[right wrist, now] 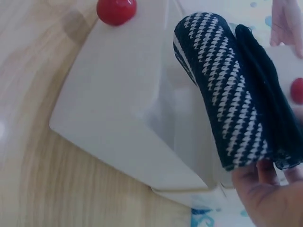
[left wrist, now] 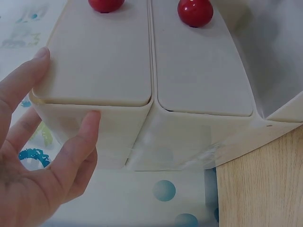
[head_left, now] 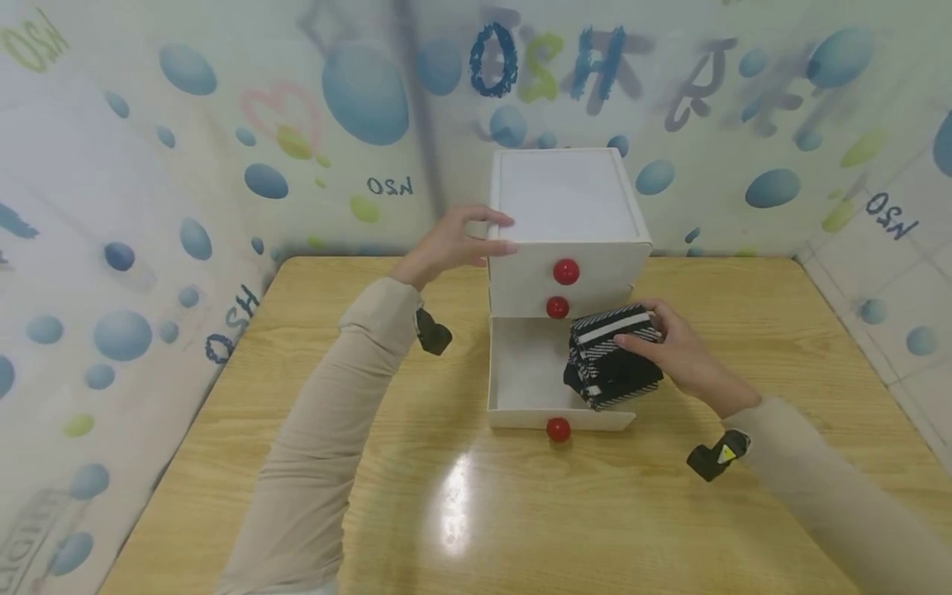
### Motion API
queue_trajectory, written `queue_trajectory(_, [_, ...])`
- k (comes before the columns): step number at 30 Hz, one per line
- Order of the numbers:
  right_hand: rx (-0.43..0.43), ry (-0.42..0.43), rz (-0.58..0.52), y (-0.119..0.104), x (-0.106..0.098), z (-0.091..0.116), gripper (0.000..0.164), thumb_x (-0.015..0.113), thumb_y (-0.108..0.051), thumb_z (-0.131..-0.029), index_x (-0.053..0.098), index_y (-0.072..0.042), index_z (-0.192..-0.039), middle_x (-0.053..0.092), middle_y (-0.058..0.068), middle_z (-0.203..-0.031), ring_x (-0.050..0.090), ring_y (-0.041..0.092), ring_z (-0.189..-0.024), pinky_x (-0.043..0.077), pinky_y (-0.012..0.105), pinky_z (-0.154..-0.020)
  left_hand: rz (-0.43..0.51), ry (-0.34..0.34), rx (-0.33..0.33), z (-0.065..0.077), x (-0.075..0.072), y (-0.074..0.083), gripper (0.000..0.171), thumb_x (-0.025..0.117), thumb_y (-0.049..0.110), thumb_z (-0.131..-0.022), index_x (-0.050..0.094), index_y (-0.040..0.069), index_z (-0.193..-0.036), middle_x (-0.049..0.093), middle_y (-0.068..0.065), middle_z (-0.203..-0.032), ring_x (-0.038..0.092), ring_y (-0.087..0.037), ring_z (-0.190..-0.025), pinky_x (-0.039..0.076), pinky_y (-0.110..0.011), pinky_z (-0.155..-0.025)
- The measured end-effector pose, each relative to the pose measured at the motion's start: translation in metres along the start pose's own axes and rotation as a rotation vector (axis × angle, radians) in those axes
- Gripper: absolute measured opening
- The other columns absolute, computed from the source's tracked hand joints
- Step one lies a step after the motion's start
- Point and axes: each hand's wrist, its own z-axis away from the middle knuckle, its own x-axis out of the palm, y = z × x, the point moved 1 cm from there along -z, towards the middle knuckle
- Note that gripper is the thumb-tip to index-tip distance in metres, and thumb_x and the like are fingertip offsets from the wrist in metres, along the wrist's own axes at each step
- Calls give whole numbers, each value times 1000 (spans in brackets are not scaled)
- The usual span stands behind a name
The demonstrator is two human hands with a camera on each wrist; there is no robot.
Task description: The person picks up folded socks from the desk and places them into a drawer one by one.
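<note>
A white drawer cabinet (head_left: 573, 198) with red knobs stands on the table, its bottom drawer (head_left: 521, 372) pulled out. My left hand (head_left: 461, 237) touches the cabinet's upper left corner with spread fingers. In the left wrist view, the left hand (left wrist: 52, 165) has one fingertip at the top edge and another against the side wall. Above the right part of the open drawer, my right hand (head_left: 684, 351) grips a folded black-and-white knitted cloth (head_left: 613, 355). In the right wrist view, the knitted cloth (right wrist: 227, 90) appears rolled, with the right hand (right wrist: 270, 194) at its lower end.
Two upper drawers, with red knobs (head_left: 566, 271), are closed. The wooden table (head_left: 416, 496) extends around the cabinet. Behind it rises a patterned wall (head_left: 357, 165); other walls flank the table.
</note>
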Motion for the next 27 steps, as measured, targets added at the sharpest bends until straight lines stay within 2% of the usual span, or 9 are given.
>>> queue_trajectory(5, [33,-43,-33,3,12,-7,56,59,-15,-85,26,-2,-128,42,26,-118,58,22,-90,51,41,-74,-5,2,1,0,0,-1,47,71,29,-75,54,17,-118,39,0,-132,49,-18,-106,50,-33,-77])
queue_trajectory(14, [96,-52,-172,5,25,-16,59,56,-11,-87,19,0,-132,38,26,-123,59,12,-87,50,36,-78,8,-2,21,-1,-1,-3,47,71,30,-75,55,17,-118,40,2,-131,46,-16,-109,51,-28,-74])
queue_trajectory(22, [171,-48,-208,7,32,-21,59,56,-12,-86,19,-1,-131,39,24,-124,58,12,-88,48,36,-81,3,-6,43,-2,0,-4,47,71,30,-75,55,16,-118,42,1,-130,46,-16,-109,51,-27,-72])
queue_trajectory(27, [175,-46,-207,10,38,-27,55,56,-8,-86,24,2,-129,40,24,-123,57,13,-90,48,35,-81,3,-1,39,-3,0,-4,46,71,30,-75,56,17,-116,42,1,-129,48,-15,-106,51,-27,-72])
